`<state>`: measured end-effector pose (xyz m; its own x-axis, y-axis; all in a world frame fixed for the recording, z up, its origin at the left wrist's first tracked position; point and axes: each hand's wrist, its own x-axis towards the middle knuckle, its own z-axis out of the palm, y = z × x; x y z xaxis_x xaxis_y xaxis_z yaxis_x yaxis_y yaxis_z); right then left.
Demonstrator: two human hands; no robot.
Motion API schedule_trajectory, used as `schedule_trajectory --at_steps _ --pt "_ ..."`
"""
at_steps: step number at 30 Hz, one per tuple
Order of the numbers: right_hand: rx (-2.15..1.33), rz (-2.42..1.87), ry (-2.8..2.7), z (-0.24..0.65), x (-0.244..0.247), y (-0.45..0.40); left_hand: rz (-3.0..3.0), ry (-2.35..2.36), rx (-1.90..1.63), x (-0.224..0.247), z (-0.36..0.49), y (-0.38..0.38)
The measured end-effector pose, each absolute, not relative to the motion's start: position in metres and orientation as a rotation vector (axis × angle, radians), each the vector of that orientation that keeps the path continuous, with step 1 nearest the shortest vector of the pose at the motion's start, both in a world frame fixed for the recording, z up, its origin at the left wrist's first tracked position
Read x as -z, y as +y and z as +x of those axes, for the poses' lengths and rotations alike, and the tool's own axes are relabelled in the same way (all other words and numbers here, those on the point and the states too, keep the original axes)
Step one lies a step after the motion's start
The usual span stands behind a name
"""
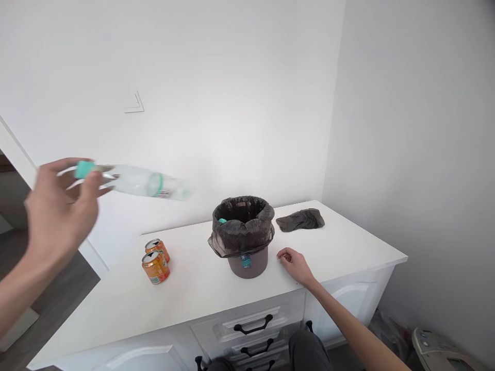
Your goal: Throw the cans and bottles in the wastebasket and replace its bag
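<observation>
The left hand (64,206) pinches the clear bottle (135,180) at its teal-capped end, aloft left of the lined bin (247,263) — probably light, slick and easily dented, so the stiffer neck suits gripping. On the counter (193,288), the right hand (297,268) curls loosely — contents unclear.

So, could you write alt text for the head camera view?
A left hand holds a clear bottle aloft by its green-capped end. On a white counter, the right hand rests beside a bin lined with a dark bag; two orange cans stand nearby.
</observation>
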<state>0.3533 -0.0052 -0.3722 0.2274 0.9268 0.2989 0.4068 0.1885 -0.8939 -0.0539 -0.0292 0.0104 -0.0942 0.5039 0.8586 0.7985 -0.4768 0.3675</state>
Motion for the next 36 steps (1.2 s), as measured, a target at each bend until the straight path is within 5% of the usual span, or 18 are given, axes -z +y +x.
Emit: schedule_trajectory --at_steps 5,14,19,29,36 --pt "-0.596 -1.377 -1.349 0.355 0.37 -0.003 -2.438 -1.143 1.593 0.015 0.068 -0.019" --pt "-0.596 -1.382 -1.353 0.36 0.37 0.004 -2.918 -1.265 0.688 0.071 0.13 0.01" --pt "-0.605 -1.385 -1.357 0.36 0.37 0.004 -2.913 -1.253 0.539 0.078 0.107 0.015" --pt "-0.58 -1.435 -1.367 0.356 0.37 -0.003 -2.37 -1.607 1.092 0.098 -0.014 0.04" --pt "-0.571 -1.465 -1.366 0.352 0.376 -0.004 -2.107 -1.923 0.737 0.161 -0.141 0.088"
